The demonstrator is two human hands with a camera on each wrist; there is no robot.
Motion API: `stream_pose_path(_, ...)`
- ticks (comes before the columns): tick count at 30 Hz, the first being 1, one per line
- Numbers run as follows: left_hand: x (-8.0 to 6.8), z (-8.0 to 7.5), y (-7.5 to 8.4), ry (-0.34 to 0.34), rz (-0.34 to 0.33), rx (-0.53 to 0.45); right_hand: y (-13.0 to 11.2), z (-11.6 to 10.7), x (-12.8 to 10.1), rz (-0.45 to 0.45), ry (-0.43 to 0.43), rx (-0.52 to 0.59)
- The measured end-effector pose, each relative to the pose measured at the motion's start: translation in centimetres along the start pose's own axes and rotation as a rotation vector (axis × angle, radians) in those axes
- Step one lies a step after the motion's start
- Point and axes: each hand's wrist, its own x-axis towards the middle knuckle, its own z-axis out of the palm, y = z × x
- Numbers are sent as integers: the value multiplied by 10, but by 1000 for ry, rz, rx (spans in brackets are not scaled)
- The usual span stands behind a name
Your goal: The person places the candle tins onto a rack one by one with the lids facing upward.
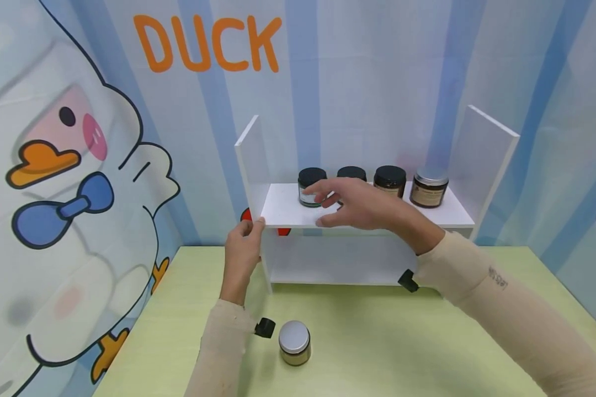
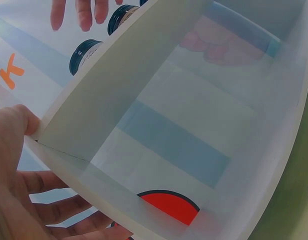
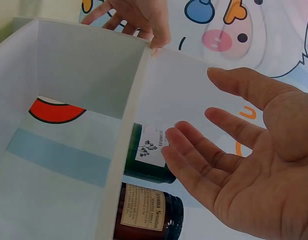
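Observation:
My left hand holds the left side panel of a white two-tier shelf, thumb at the front edge and fingers along the outside in the left wrist view. Over the upper board reaches my right hand, fingers spread and nothing held. It is nearest the leftmost jar, which has a black lid and, in the right wrist view, green glass with a white label. Along the same board stand two more black-lidded jars and a silver-lidded jar. My right hand partly hides the middle jars.
Another silver-lidded jar stands on the pale green table in front of the shelf, near my left forearm. Tall side panels rise at both ends of the upper board. Behind hangs a striped duck curtain.

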Motion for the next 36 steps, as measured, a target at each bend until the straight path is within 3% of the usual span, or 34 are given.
stream_pose_path(11, 0, -1, 1, -5, 9, -7, 10, 20, -8, -38, -39, 76)
stream_pose_path(19, 0, -1, -1, -3, 13, -13, 12, 35, -15, -33, -19, 112)
stream_pose_path(36, 0, -1, -2, -6, 16, -19, 26, 69, -27, -60, -99, 213)
